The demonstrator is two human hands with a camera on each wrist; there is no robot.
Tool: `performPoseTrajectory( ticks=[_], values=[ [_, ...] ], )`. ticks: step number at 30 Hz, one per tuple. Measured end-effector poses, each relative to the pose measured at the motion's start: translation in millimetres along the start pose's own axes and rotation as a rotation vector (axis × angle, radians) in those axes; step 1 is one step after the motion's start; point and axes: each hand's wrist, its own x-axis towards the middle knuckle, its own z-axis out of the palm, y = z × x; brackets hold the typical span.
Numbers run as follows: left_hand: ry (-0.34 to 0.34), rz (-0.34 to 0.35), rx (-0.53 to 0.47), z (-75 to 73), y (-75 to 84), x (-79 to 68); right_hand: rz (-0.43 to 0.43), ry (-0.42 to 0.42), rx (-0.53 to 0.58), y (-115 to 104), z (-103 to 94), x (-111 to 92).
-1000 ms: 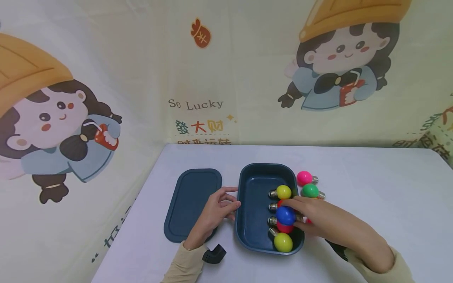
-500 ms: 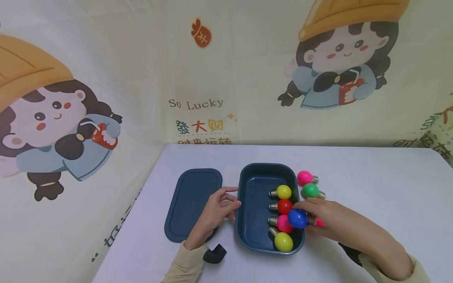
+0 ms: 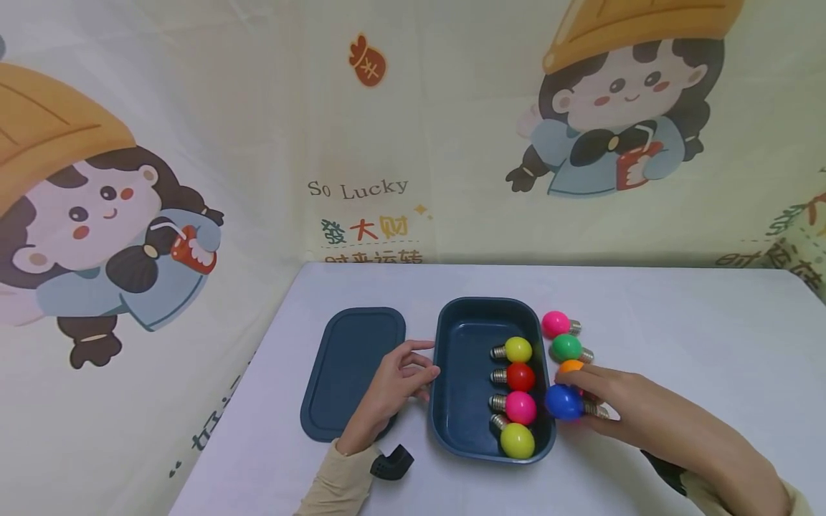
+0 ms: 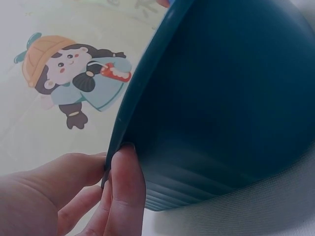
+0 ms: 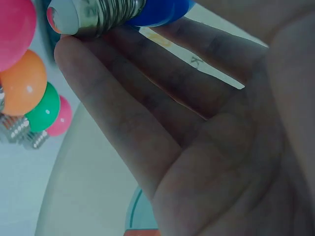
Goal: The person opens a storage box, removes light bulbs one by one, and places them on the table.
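A blue light bulb [image 3: 564,403] is pinched in my right hand [image 3: 645,405], just outside the right wall of a dark blue box [image 3: 467,408]. In the right wrist view its metal screw base [image 5: 110,17] lies by the fingertips. My left hand [image 3: 395,387] grips the box's left rim; the left wrist view has thumb and fingers on either side of the wall [image 4: 129,105]. Along the box's right side lie a yellow bulb [image 3: 518,350], a red bulb [image 3: 520,376], a pink bulb [image 3: 520,407] and another yellow bulb [image 3: 518,441].
Right of the box, a pink bulb [image 3: 555,325], a green bulb [image 3: 566,347] and an orange bulb [image 3: 571,366] lie in a row, the orange one partly behind my right hand. A dark blue lid [image 3: 348,365] lies flat to the left, partly under my left forearm.
My right hand has carried the blue bulb rightward, from over the bulbs in the box to outside its right wall. The red and pink bulbs inside are uncovered. My left hand stays put.
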Motion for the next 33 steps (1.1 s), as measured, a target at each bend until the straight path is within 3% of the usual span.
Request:
performPoseTrajectory(
  ticks=[12,33],
  values=[
    [0.000,0.000,-0.004,0.1,1.0,0.0,0.042,-0.051,0.025,14.9,9.0,-4.7],
    [0.004,0.001,-0.006,0.1,-1.9,1.9,0.020,-0.114,0.004,33.8,29.8,-5.0]
  ],
)
